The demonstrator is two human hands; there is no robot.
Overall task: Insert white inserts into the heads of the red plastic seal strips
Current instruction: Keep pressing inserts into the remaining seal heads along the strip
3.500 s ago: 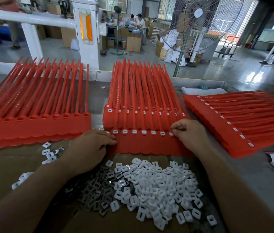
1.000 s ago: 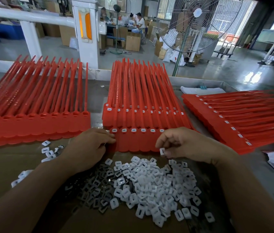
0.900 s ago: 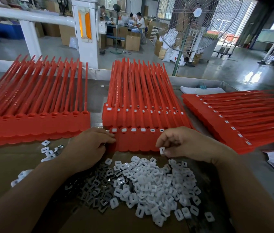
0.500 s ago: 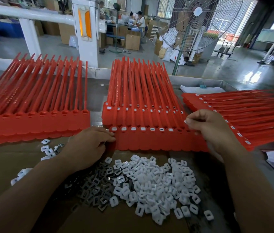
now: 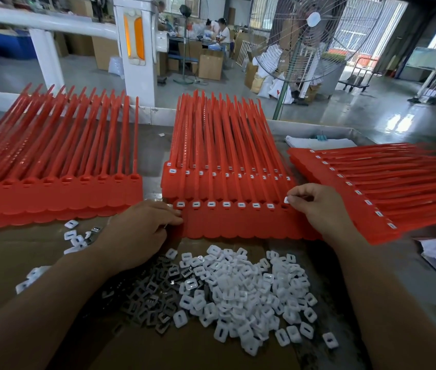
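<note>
**Mia:** What was the biggest thing?

**Ben:** A brown table (image 5: 3, 257), filling the bottom of the frame. Three stacks of red strips lay on it: a left stack (image 5: 51, 188), a middle stack (image 5: 224, 156) and a right stack (image 5: 385, 188). A big fan (image 5: 313, 36) stood behind them at the upper right.

**Mia:** Which strips was the person working on?

**Ben:** The front row (image 5: 238, 222), lying against the near side of the middle stack, in the center of the frame. Seven of its heads already had white pieces in them.

**Mia:** Where were the loose white pieces?

**Ben:** In a white pile (image 5: 251, 289) at the lower middle, just below the front row. A heap of dark pieces (image 5: 147, 292) touched its left side.

**Mia:** What about the hands?

**Ben:** The left hand (image 5: 136, 233) sat at the left end of the front row. Its fingers were bent, with the tips touching the red plastic. I could not tell if it gripped. The right hand (image 5: 321, 206) was at the right end of the row.

**Mia:** Did it hold anything?

**Ben:** Yes. Its thumb and finger pinched one white insert (image 5: 287, 200), right above the next head, which had none in it.
</note>
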